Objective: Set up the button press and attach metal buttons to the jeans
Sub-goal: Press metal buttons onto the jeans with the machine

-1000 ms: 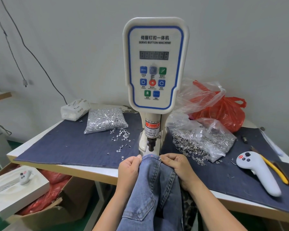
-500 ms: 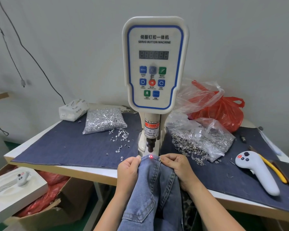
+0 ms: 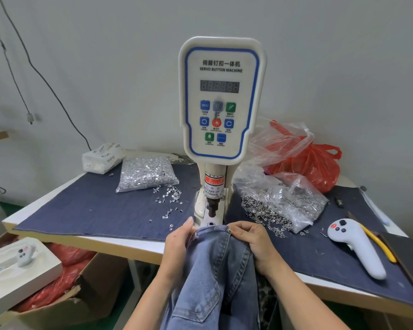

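Note:
A white servo button machine (image 3: 221, 101) stands at the middle of the table, its punch head (image 3: 211, 206) just above the lower die (image 3: 210, 223). Light blue jeans (image 3: 218, 267) hang off the table's front edge, with the waistband lying just in front of the die. My left hand (image 3: 177, 241) grips the waistband's left side. My right hand (image 3: 250, 239) pinches its right side, where a small metal button (image 3: 229, 232) shows by the fingertips. A clear bag of silver tacks (image 3: 147, 173) lies to the left, a bag of metal buttons (image 3: 284, 206) to the right.
A dark denim mat (image 3: 93, 210) covers the table. Loose tacks (image 3: 169, 201) lie near the machine. A white handheld controller (image 3: 355, 246) and yellow-handled tool (image 3: 379, 246) lie at right, a red plastic bag (image 3: 312, 163) behind. A cardboard box (image 3: 65, 298) sits below at left.
The red laser dot seen on the waistband half a second ago is gone. Both hands drew the waistband slightly back from the die, and the camera tilted up a little.

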Demonstrator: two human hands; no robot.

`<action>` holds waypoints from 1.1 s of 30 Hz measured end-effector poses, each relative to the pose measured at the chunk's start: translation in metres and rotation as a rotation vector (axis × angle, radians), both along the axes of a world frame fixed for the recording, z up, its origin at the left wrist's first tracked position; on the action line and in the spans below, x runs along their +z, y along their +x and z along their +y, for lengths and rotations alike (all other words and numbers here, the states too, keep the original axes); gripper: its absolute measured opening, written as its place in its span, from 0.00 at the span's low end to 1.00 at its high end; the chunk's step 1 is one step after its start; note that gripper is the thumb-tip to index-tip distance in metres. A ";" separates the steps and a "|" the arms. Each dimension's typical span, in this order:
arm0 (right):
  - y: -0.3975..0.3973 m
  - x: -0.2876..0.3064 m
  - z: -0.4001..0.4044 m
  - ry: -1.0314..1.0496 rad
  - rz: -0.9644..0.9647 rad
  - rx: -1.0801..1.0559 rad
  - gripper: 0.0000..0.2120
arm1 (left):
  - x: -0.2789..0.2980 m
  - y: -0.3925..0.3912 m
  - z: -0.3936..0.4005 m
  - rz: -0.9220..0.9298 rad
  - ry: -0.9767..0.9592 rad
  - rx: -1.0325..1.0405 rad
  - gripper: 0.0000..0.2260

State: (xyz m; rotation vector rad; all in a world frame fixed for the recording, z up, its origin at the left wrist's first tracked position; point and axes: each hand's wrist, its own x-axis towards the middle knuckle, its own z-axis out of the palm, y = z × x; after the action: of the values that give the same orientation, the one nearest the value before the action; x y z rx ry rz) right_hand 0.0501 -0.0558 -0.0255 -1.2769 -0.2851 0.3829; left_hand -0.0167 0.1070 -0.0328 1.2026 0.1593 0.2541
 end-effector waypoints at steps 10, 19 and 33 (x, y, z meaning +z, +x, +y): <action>-0.024 0.011 -0.050 -0.314 -0.195 0.129 0.02 | 0.006 -0.040 -0.014 0.060 0.395 -0.264 0.11; 0.023 0.024 -0.062 -0.739 -0.438 -0.248 0.06 | 0.008 -0.032 -0.030 0.104 0.463 -0.152 0.10; 0.064 0.012 -0.037 -1.518 -0.655 -0.285 0.08 | 0.002 -0.031 -0.025 0.125 0.488 -0.138 0.10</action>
State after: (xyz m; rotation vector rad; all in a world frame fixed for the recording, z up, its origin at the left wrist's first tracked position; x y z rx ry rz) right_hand 0.1137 -0.0933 -0.0136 -2.9020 -0.3541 -0.1841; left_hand -0.0474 0.0823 -0.0307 1.7087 0.1250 0.0969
